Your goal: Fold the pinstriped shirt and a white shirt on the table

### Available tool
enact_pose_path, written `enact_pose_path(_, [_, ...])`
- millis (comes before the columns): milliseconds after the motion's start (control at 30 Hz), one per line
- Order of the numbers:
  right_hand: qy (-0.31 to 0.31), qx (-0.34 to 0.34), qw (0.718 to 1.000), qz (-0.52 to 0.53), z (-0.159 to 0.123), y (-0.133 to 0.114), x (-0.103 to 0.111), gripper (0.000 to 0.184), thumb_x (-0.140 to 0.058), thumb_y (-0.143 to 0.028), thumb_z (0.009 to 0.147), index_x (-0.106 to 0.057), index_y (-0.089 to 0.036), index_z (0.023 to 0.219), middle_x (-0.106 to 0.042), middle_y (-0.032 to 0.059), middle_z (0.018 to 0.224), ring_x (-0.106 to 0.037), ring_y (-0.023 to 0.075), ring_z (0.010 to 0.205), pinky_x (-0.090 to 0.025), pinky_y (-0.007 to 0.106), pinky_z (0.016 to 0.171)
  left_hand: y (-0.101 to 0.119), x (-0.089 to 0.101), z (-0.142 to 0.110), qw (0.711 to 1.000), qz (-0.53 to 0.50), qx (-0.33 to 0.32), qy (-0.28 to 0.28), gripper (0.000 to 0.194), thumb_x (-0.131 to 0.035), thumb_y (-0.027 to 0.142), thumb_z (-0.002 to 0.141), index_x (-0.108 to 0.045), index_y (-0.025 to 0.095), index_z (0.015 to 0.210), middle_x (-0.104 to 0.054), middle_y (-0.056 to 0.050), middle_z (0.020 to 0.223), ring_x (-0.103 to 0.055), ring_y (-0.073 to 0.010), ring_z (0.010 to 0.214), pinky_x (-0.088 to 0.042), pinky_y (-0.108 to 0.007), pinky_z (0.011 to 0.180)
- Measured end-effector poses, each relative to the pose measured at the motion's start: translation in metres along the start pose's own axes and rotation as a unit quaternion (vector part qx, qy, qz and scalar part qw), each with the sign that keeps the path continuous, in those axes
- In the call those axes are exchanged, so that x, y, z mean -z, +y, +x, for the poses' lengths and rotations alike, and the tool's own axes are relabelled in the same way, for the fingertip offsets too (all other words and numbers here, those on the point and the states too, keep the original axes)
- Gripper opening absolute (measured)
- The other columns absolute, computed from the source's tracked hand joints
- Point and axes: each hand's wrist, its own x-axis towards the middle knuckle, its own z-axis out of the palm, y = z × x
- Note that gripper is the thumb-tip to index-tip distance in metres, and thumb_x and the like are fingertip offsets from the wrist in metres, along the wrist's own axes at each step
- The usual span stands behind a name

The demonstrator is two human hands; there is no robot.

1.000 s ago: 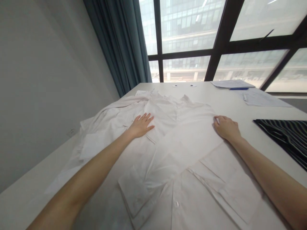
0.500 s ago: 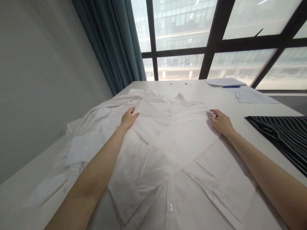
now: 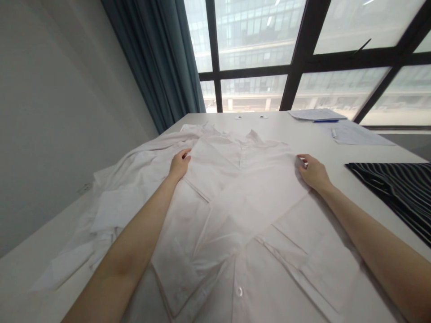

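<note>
White button-front shirt; left hand is pinching its left edge, right hand its right; striped black cloth is lying right of shirt

You're in a room that looks most like an office, though this view alone can't settle it for you. Across your upper right run large dark-framed windows, with a big glazed building outside. Papers and a blue pen lie on your white table toward the upper right. At upper left, a blue curtain hangs beside a plain grey wall.
</note>
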Motion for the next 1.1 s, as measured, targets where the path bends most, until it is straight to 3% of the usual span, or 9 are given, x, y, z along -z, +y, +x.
enact_pose_path(100, [0.018, 0.05, 0.996, -0.065, -0.005, -0.004, 0.0, 0.047, -0.048, -0.015, 0.08, -0.063, -0.01, 0.124, -0.07, 0.0187, 0.108, -0.065, 0.0295, 0.097, -0.05, 0.042, 0.09, 0.002, 0.003, -0.004, 0.999, 0.045, -0.004, 0.005, 0.042, -0.047, 0.011, 0.087, -0.065, 0.01, 0.124, -0.069, -0.014, 0.108, -0.066, -0.0252, 0.103, -0.051, -0.039, 0.097])
enact_pose_path(300, [0.004, 0.066, 0.981, -0.184, -0.016, -0.019, 0.004, 0.043, -0.044, -0.019, 0.089, -0.062, -0.009, 0.127, -0.066, 0.0218, 0.115, -0.06, 0.033, 0.1, -0.05, 0.044, 0.083, 0.034, 0.001, -0.007, 0.983, 0.172, -0.065, -0.012, 0.043, -0.038, 0.009, 0.091, -0.066, 0.015, 0.123, -0.049, -0.021, 0.141, -0.045, -0.0374, 0.132, -0.034, -0.057, 0.11])
enact_pose_path(400, [-0.008, 0.059, 0.977, -0.206, -0.018, -0.024, 0.006, 0.042, -0.043, -0.021, 0.092, -0.061, -0.011, 0.128, -0.064, 0.0212, 0.118, -0.059, 0.0329, 0.103, -0.05, 0.043, 0.081, 0.068, -0.025, -0.001, 0.967, 0.211, -0.114, -0.083, 0.042, -0.04, 0.013, 0.093, -0.061, 0.014, 0.13, -0.045, -0.019, 0.148, -0.042, -0.0333, 0.138, -0.031, -0.05, 0.115])
enact_pose_path(533, [-0.037, 0.054, 0.971, -0.229, -0.018, -0.027, 0.006, 0.042, -0.04, -0.023, 0.095, -0.06, -0.014, 0.131, -0.063, 0.0192, 0.124, -0.056, 0.0329, 0.107, -0.049, 0.044, 0.082, 0.11, -0.075, -0.002, 0.942, 0.206, -0.178, -0.196, 0.046, -0.05, 0.034, 0.095, -0.054, 0.018, 0.138, -0.045, -0.013, 0.153, -0.04, -0.0261, 0.142, -0.031, -0.039, 0.116])
enact_pose_path(633, [-0.067, 0.059, 0.966, -0.243, -0.019, -0.026, 0.008, 0.044, -0.037, -0.026, 0.096, -0.058, -0.016, 0.134, -0.06, 0.0191, 0.129, -0.054, 0.0353, 0.111, -0.047, 0.048, 0.084, 0.124, -0.103, -0.01, 0.93, 0.199, -0.199, -0.238, 0.053, -0.044, 0.042, 0.098, -0.045, 0.019, 0.146, -0.037, -0.013, 0.159, -0.031, -0.0287, 0.148, -0.024, -0.045, 0.119])
enact_pose_path(733, [-0.091, 0.08, 0.96, -0.25, -0.015, -0.027, 0.012, 0.044, -0.036, -0.023, 0.095, -0.057, -0.019, 0.134, -0.059, 0.0184, 0.133, -0.053, 0.0351, 0.115, -0.044, 0.054, 0.091, 0.124, -0.113, -0.017, 0.927, 0.19, -0.2, -0.253, 0.055, -0.036, 0.043, 0.1, -0.038, 0.021, 0.151, -0.03, -0.014, 0.162, -0.025, -0.0312, 0.15, -0.019, -0.051, 0.12])
enact_pose_path(900, [-0.101, 0.079, 0.984, -0.121, 0.02, -0.042, 0.005, 0.046, -0.052, -0.018, 0.083, -0.06, -0.019, 0.128, -0.053, 0.019, 0.144, -0.045, 0.0375, 0.13, -0.033, 0.061, 0.104, 0.12, -0.111, -0.017, 0.93, 0.166, -0.197, -0.263, 0.056, -0.036, 0.043, 0.1, -0.037, 0.022, 0.151, -0.028, -0.014, 0.162, -0.022, -0.0324, 0.151, -0.017, -0.053, 0.12])
enact_pose_path(1100, [-0.109, 0.043, 0.993, 0.006, 0.088, -0.092, -0.054, 0.052, -0.057, -0.025, 0.08, -0.058, -0.018, 0.132, -0.063, 0.0151, 0.133, -0.056, 0.0289, 0.123, -0.044, 0.043, 0.102, 0.119, -0.112, -0.017, 0.936, 0.139, -0.193, -0.258, 0.055, -0.038, 0.042, 0.099, -0.04, 0.021, 0.15, -0.029, -0.015, 0.162, -0.022, -0.0331, 0.151, -0.015, -0.053, 0.12])
